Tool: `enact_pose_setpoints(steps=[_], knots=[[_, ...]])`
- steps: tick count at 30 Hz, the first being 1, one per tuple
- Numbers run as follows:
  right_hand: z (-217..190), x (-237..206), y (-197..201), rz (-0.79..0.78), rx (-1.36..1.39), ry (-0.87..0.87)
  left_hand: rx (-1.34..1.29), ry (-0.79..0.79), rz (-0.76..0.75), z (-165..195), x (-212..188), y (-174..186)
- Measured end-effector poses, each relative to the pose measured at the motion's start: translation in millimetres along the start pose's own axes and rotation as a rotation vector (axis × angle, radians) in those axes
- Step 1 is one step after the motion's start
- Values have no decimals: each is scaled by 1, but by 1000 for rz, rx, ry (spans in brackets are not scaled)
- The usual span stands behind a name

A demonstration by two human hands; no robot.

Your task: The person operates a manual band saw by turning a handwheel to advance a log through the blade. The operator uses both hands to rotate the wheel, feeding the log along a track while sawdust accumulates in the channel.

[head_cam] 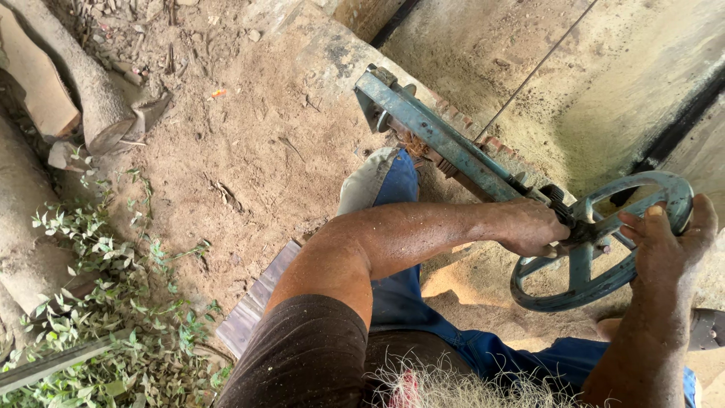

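A blue-green metal handwheel [581,281] with spokes sits at the right, at the end of a long blue-green steel bar [438,136] that runs up and left. My left hand [532,227] is closed around the hub where the bar meets the wheel. My right hand [664,242] grips the wheel's far rim, thumb over the top edge. My knee in blue trousers [396,181] rests under the bar.
Sawdust-covered ground [249,151] spreads left of the bar. Logs [83,83] and green weeds [113,302] lie at the left. A concrete ledge [589,91] with a dark slot runs behind the wheel. My sandalled foot [706,329] shows at the right edge.
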State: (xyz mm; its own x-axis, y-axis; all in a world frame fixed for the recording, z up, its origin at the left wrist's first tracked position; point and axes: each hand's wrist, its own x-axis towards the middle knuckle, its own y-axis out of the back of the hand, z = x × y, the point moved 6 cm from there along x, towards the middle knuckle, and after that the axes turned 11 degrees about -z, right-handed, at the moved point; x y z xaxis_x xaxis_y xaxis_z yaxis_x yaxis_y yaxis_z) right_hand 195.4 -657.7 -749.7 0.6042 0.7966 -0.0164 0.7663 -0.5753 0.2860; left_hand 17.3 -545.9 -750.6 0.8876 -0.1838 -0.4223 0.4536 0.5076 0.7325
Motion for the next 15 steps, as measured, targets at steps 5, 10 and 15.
enact_pose_setpoints(steps=[5, 10, 15], knots=[[-22, -5, -6, 2, -12, -36, -6, 11, -13, -4, 5, -5], [-29, -6, -8, 20, -12, -43, -25, 43, -59, -8, 9, -11], [-27, -3, -6, 15, -32, 2, 3, 23, -48, -6, 4, -8]])
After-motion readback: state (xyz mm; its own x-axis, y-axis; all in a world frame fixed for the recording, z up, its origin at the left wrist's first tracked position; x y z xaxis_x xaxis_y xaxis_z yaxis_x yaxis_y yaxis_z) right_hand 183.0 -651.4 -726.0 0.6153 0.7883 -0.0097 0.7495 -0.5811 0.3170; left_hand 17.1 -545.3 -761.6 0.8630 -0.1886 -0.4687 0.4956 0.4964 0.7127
